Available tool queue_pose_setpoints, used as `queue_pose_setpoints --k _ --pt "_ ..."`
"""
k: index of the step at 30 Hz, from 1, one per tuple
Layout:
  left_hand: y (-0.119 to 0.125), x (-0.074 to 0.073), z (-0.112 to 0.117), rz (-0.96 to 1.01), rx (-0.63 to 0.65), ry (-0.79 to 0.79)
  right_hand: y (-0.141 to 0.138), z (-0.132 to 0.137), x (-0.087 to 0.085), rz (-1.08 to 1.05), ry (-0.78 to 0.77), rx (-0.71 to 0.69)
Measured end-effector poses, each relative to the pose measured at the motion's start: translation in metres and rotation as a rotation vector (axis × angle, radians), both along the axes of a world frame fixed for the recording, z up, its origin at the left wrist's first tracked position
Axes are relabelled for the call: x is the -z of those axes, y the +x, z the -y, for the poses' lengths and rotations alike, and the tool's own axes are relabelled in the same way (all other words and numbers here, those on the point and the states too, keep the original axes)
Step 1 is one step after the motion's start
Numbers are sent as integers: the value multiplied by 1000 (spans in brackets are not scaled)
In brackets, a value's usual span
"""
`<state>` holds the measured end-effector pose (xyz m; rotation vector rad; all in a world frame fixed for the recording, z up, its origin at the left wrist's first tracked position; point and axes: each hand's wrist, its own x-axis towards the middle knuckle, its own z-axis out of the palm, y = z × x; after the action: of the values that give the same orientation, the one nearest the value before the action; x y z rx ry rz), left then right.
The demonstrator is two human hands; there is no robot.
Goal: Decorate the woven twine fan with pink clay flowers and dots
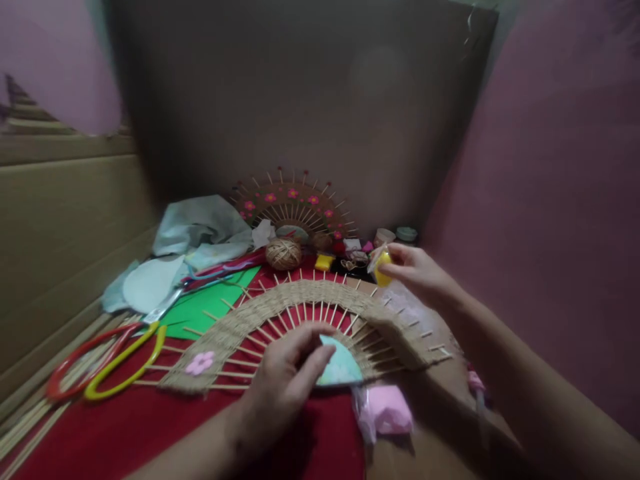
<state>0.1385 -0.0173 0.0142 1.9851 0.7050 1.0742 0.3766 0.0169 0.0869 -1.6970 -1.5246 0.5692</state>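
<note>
A half-round fan (310, 292) of woven twine on thin wooden sticks lies in front of me, with a pink flower (200, 363) at its left end. A pale blue half-disc (343, 363) sits at its base. My left hand (287, 373) rests over that base, thumb and forefinger apart, with nothing visible between them. Past the fan's upper right side, my right hand (417, 270) is closed on a small yellow clay packet (383, 267) in clear plastic. A pink clay packet (390, 410) lies just below the fan.
Scissors (125, 360) with red and yellow handles lie at left, near a green sheet (210, 307). A twine ball (283, 254), another yellow packet (325, 262) and a flower-decorated fan (293, 197) stand behind. Cardboard (65, 213) borders the left side.
</note>
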Motion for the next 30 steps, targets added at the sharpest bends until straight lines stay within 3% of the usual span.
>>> queue_pose_setpoints --k 2,3,5,7,10,15,25,30 --pt "1 -7 -5 105 -9 -260 -23 29 1 2 22 -150" --pt "1 -10 -7 147 7 -339 -31 42 3 79 115 -252" --pt "2 -14 -9 200 36 -423 -42 58 9 271 207 -386" --pt "2 -14 -8 203 58 -442 -47 65 17 333 294 -445" --pt "2 -12 -5 151 86 -406 -49 63 33 361 321 -464" --pt "3 -6 -5 71 85 -378 -48 61 51 400 204 -470" --pt "5 4 -8 -97 81 -265 -52 68 61 487 204 -456" --pt "7 0 -7 -53 113 -386 -52 68 65 514 250 -455"
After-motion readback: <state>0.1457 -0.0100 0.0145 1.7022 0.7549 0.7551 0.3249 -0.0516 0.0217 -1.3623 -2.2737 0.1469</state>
